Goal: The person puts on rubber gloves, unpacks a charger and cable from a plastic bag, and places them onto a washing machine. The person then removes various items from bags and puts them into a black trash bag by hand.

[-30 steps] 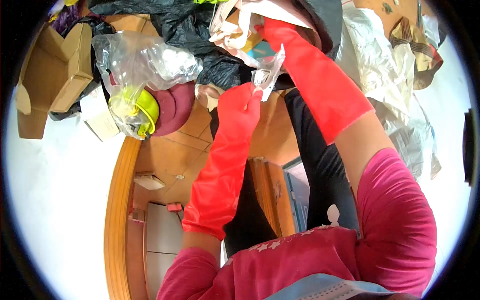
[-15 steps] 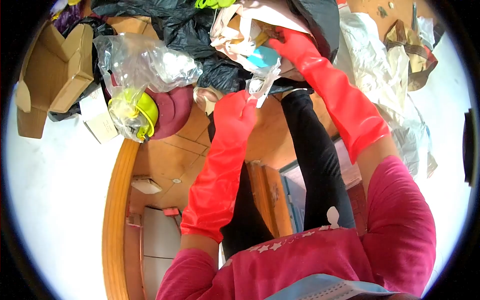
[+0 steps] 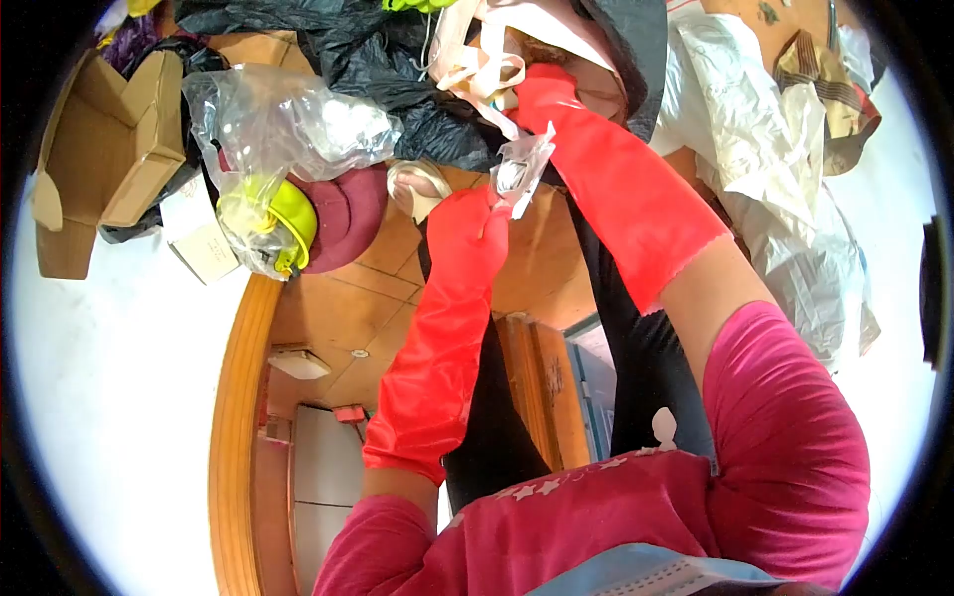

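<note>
My left hand (image 3: 469, 226), in a long red rubber glove, is closed around a crumpled piece of clear plastic packaging (image 3: 521, 171). My right hand (image 3: 549, 91), gloved the same way, reaches into a pale pink bag (image 3: 571, 25) with loose straps. Its fingertips are hidden inside, so I cannot tell whether they grip anything. Something brown and fuzzy (image 3: 542, 50) shows just beyond that hand. A black plastic bag (image 3: 368, 94) is bunched up left of the pink one, and dark plastic (image 3: 641, 60) stands on its right side.
At left lie an open cardboard box (image 3: 104, 139), a clear plastic bag (image 3: 263, 114), a small white box (image 3: 199, 228), a yellow-green item (image 3: 291, 221) and a maroon rounded item (image 3: 348, 219). White plastic sheeting (image 3: 740, 119) hangs at right, beside a brown striped packet (image 3: 810, 74).
My right hand has moved left and lower within the pink bag, and its fingers are now hidden. The light blue item beside it has gone from sight. My left hand stays nearly still.
</note>
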{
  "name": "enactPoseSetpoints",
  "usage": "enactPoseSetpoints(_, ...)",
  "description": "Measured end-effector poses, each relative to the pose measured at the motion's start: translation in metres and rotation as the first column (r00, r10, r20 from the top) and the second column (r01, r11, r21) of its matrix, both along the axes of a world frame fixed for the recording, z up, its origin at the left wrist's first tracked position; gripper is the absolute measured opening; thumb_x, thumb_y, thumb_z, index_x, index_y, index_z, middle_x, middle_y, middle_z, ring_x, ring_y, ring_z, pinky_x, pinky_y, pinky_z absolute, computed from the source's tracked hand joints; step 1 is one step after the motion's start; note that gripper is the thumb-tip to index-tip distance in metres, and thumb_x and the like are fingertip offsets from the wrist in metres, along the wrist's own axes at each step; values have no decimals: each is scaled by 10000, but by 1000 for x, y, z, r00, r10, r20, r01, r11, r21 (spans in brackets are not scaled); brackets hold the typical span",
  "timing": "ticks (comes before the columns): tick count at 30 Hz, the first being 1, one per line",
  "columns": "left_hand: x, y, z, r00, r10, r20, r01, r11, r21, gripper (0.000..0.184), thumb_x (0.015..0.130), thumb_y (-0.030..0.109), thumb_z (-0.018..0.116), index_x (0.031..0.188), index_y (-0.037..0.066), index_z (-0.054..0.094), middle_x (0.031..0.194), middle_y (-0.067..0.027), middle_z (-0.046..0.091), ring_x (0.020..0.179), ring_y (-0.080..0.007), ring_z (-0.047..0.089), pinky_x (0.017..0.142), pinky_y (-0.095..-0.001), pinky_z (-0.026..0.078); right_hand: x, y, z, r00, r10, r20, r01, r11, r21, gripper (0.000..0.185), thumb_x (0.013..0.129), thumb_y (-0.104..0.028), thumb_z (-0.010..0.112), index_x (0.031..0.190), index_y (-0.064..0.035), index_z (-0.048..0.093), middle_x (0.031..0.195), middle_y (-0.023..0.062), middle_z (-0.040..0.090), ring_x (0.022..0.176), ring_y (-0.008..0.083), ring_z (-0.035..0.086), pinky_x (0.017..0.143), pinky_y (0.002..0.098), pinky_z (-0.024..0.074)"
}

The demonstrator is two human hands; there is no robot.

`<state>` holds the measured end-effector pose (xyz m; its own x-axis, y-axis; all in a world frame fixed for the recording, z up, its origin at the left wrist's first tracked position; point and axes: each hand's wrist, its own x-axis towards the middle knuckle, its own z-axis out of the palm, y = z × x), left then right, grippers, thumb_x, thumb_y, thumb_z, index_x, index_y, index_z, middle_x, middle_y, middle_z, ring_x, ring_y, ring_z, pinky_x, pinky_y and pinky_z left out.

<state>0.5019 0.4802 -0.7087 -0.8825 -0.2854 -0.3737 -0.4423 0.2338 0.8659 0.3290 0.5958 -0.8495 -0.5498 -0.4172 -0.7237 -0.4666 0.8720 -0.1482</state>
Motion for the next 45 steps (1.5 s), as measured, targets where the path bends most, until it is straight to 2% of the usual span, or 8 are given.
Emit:
enactPoseSetpoints(3,1,0,-2,999,9,-31,-9,1000,8,101,733,15,661,832,14,640,722,-163,613,674,-361,596,582,-407,462,-10,-8,20,998,16,69,-19,998,53,437,663,-461,760,938,-123,723,957,144,685,879,342,660,758,430,539)
enactPoseSetpoints(13,6,-5,8,1000,1,-24,-3,998,-60,130,721,11,653,850,6,638,755,-175,612,690,-382,591,586,-406,461,-6,48,16,960,-275,51,264,831,-489,287,749,-238,766,955,-72,654,880,111,654,826,262,628,713,374,491)
enactPoseSetpoints(15,7,-7,11,1000,0,-21,-2,998,-66,124,720,9,653,843,5,636,744,-172,607,684,-381,587,582,-409,457,-17,48,39,635,-523,569,720,667,-191,372,784,-275,735,1068,-52,644,983,112,670,827,227,640,739,353,509)
enactPoseSetpoints(17,6,-10,20,1000,-4,-15,3,997,-73,118,720,7,653,837,5,634,733,-169,601,678,-380,583,577,-412,453,-13,49,48,600,-530,599,777,565,-278,333,788,-205,742,1069,-51,651,919,70,668,766,150,614,689,287,497)
enactPoseSetpoints(23,9,-19,52,997,-31,64,38,993,-112,124,809,42,658,894,-46,637,800,-206,655,762,-354,641,648,-377,477,-19,57,148,-22,-545,838,989,113,100,222,889,-97,632,1098,-35,588,997,56,630,866,130,607,778,266,504)
enactPoseSetpoints(27,-6,-23,78,978,42,-206,-72,987,-143,91,743,1,651,831,13,631,653,-143,533,624,-361,540,549,-421,414,-18,64,188,-141,-277,950,989,12,150,203,919,-109,616,1107,-44,578,1103,91,630,925,165,606,806,270,506)
enactPoseSetpoints(41,-74,-66,261,900,-150,-410,-77,870,-486,290,689,-58,601,968,0,656,778,-166,636,730,-366,619,651,-392,501,-68,50,412,127,-134,983,992,18,-126,218,919,-135,605,1097,-12,585,1189,98,624,997,166,618,767,243,507)
enactPoseSetpoints(45,-77,-67,326,903,-30,-428,-124,937,-328,216,756,-52,596,963,-10,641,821,-152,662,777,-322,647,713,-370,503,-64,50,474,47,36,998,998,-48,-45,227,923,-160,614,1102,-24,586,1244,113,616,998,165,628,731,233,508)
